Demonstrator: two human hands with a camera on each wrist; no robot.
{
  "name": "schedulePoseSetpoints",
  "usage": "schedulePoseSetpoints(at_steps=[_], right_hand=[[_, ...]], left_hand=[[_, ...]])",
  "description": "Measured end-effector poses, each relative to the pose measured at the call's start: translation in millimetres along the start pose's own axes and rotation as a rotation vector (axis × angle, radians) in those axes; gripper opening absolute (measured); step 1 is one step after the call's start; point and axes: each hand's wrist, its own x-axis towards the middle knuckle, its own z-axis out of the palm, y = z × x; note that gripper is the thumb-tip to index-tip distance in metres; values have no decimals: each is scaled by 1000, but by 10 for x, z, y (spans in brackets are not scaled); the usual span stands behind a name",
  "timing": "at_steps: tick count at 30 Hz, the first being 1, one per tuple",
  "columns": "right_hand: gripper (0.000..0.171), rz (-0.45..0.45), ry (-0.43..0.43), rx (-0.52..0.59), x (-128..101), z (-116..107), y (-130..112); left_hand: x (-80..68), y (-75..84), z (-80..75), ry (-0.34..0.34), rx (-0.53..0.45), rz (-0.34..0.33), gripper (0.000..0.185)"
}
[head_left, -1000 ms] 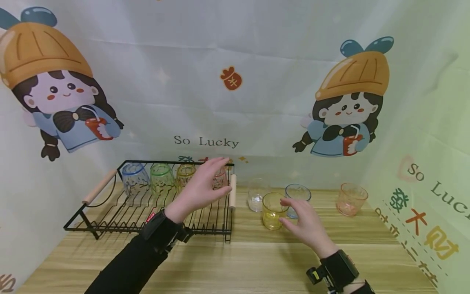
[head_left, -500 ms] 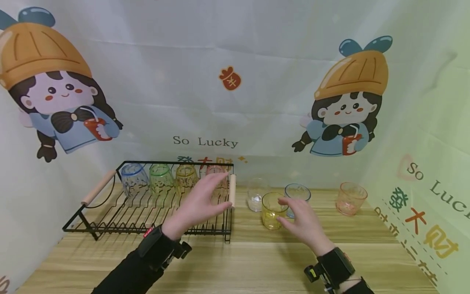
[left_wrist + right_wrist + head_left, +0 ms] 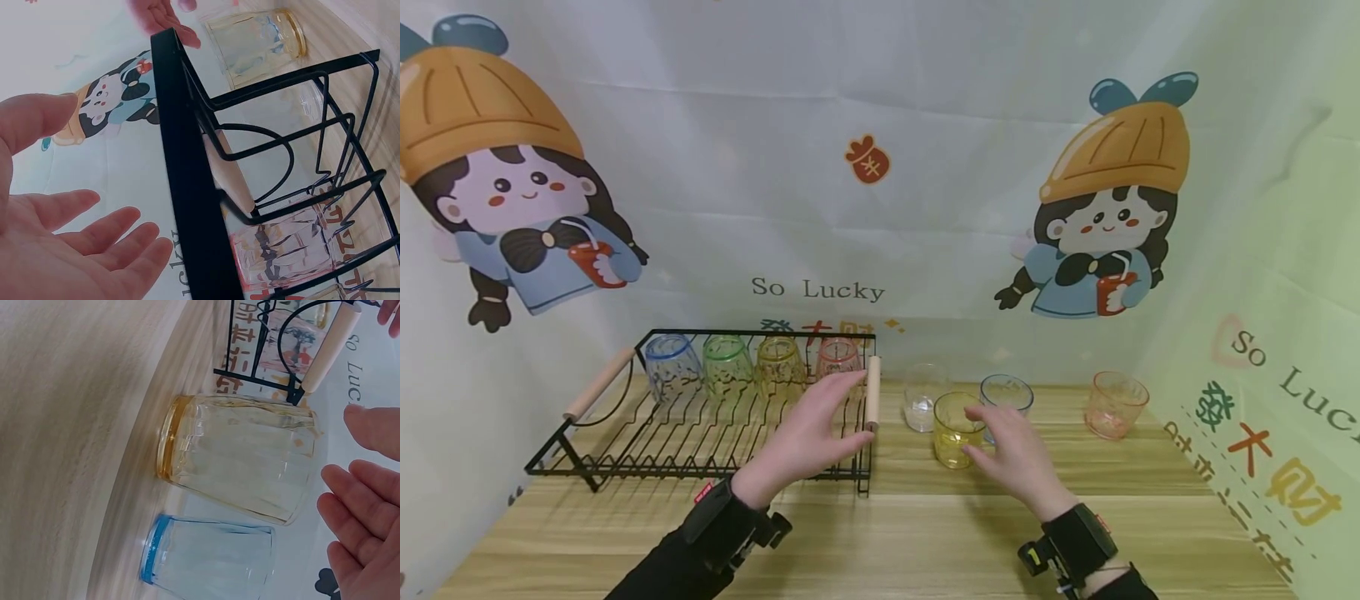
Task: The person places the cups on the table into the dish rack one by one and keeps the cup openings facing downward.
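Observation:
My right hand (image 3: 1018, 458) is beside an upright yellow glass (image 3: 951, 446), thumb and fingers spread near its rim. In the right wrist view a gap shows between the fingertips and this glass. My left hand (image 3: 805, 437) hovers over the right front of a black wire dish rack (image 3: 715, 473), fingers apart and holding nothing. In the left wrist view the rack's black bar stands beside that hand. On the rack's back row are a blue glass (image 3: 672, 371), a green glass (image 3: 727, 371), a yellow-rimmed glass (image 3: 780, 371) and a pink glass (image 3: 838, 354).
Behind the yellow glass stand a clear glass (image 3: 920, 408) and a blue-rimmed glass (image 3: 1007, 390). Farther right is a pink-orange glass (image 3: 1116, 408). Wooden handles (image 3: 873, 392) flank the rack on the wood-grain table (image 3: 925, 542). A printed cloth (image 3: 940, 208) hangs behind.
My left hand has come down and toward me, uncovering the pink glass on the rack. The right hand has barely shifted, and the glasses stand where they were.

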Motion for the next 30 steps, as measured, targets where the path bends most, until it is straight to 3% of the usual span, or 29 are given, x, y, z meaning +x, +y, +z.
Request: schedulePoseSetpoints(at_steps=[14, 30], right_hand=[[54, -23, -9, -43, 28, 105, 66], [49, -13, -59, -84, 95, 211, 5]], left_hand=[[-42, 12, 42, -16, -58, -76, 81], [-72, 18, 115, -35, -100, -64, 80]])
